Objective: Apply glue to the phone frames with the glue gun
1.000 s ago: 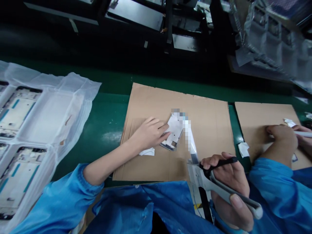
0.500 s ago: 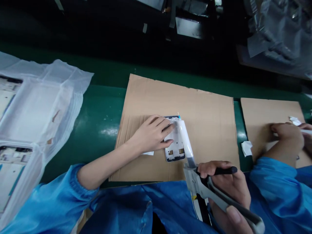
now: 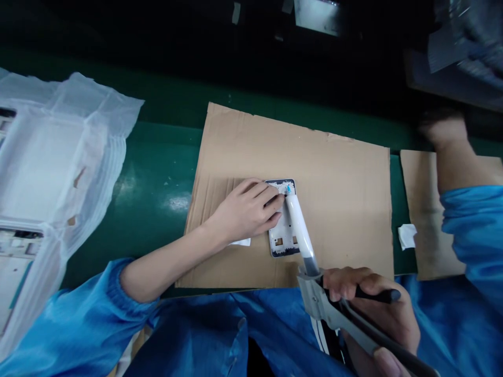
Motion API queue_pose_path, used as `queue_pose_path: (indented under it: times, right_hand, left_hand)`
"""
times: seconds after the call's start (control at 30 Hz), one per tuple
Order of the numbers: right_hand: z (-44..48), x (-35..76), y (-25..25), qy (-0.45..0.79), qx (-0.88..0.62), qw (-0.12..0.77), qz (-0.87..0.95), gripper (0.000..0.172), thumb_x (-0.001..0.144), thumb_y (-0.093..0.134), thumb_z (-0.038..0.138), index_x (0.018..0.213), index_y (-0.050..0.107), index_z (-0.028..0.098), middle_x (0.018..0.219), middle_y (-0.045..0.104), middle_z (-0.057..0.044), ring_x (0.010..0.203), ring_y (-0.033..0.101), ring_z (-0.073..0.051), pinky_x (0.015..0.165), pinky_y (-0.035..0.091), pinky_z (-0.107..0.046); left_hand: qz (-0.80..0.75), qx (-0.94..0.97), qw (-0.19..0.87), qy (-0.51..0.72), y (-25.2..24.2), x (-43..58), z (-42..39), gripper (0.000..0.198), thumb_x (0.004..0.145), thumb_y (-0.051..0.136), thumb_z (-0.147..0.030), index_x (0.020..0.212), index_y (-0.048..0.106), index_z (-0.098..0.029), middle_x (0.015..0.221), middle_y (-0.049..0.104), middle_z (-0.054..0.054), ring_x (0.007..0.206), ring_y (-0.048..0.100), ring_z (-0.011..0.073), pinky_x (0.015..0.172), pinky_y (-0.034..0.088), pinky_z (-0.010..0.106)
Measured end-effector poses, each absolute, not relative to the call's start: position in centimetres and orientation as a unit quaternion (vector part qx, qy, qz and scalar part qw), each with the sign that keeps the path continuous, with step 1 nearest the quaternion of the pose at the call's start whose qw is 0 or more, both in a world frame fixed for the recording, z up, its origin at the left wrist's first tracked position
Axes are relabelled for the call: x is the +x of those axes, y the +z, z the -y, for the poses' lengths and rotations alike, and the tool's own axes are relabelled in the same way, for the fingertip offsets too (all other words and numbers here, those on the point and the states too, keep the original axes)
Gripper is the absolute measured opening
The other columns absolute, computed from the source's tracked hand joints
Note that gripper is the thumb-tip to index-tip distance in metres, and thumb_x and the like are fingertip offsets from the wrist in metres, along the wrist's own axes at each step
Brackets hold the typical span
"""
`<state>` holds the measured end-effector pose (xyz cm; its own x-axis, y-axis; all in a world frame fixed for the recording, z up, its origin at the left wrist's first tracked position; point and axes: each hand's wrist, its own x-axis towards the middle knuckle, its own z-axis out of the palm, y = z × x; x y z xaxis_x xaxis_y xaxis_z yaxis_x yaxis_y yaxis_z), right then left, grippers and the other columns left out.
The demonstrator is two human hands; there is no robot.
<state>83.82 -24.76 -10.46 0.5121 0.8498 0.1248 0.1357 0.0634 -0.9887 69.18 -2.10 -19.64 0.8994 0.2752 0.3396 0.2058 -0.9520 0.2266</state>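
Silver phone frame [image 3: 283,242], L hand [image 3: 245,212] atop, R hand [image 3: 367,298] w/ glue gun [image 3: 301,230]

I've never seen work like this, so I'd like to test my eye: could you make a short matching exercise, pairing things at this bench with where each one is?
Things:
1. Left hand
2. Right hand
3. Blue tip of the white cartridge
4. Phone frame

Places:
A. Lying flat on a cardboard sheet
B. Wrapped around the handle of a dispensing gun
C. Resting on the upper part of the frame
D. At the frame's top edge, beside the fingertips

Pairs: 1-C, 2-B, 3-D, 4-A
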Motion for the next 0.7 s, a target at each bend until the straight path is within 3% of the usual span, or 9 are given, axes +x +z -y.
queue_pose_path:
  times: [0.1,0.2,0.37,0.5,0.7]
  right_hand:
    - [24.9,83.8,-10.8,0.270,-0.602,0.608,0.441,0.037,0.092,0.063,0.056,0.114,0.063,0.026,0.080,0.055,-0.004,0.068,0.057,-0.019,0.060,0.056,-0.040]
    - [25.1,84.8,-11.0,0.292,-0.589,0.598,0.457,0.034,0.098,0.059,0.050,0.121,0.062,0.026,0.085,0.055,-0.006,0.074,0.057,-0.019,0.067,0.060,-0.040]
    - [25.1,87.8,-11.1,0.407,-0.517,0.574,0.488,0.030,0.102,0.052,0.038,0.125,0.068,0.028,0.086,0.062,-0.007,0.073,0.064,-0.020,0.070,0.063,-0.043]
    - [24.8,87.4,-10.5,0.372,-0.558,0.571,0.474,0.035,0.094,0.069,0.049,0.123,0.067,0.028,0.086,0.060,-0.005,0.073,0.061,-0.018,0.069,0.062,-0.039]
    - [24.6,84.7,-9.1,0.345,-0.605,0.584,0.418,0.040,0.095,0.071,0.057,0.120,0.065,0.027,0.090,0.058,-0.006,0.080,0.059,-0.019,0.074,0.058,-0.038]
  left_hand:
    - [-0.122,0.970,0.079,0.195,-19.7,69.2,2.1,0.031,0.115,0.050,-0.031,0.127,0.074,-0.017,0.124,0.078,0.010,0.113,0.071,0.0263,0.106,0.053,0.045]
    - [-0.121,0.971,0.073,0.195,-19.7,69.2,2.1,0.031,0.115,0.049,-0.030,0.127,0.074,-0.017,0.124,0.078,0.010,0.112,0.071,0.0263,0.106,0.053,0.044]
    - [-0.121,0.971,0.098,0.180,-19.5,69.2,2.1,0.030,0.115,0.049,-0.029,0.128,0.074,-0.018,0.124,0.077,0.011,0.114,0.071,0.0263,0.108,0.052,0.045]
    - [-0.120,0.972,0.092,0.180,-19.4,69.2,2.1,0.031,0.116,0.048,-0.029,0.128,0.074,-0.018,0.123,0.077,0.011,0.113,0.072,0.0256,0.108,0.052,0.045]
    - [-0.118,0.972,0.059,0.194,-19.7,69.1,2.2,0.035,0.117,0.044,-0.030,0.128,0.074,-0.015,0.123,0.077,0.011,0.112,0.072,0.0255,0.107,0.053,0.044]
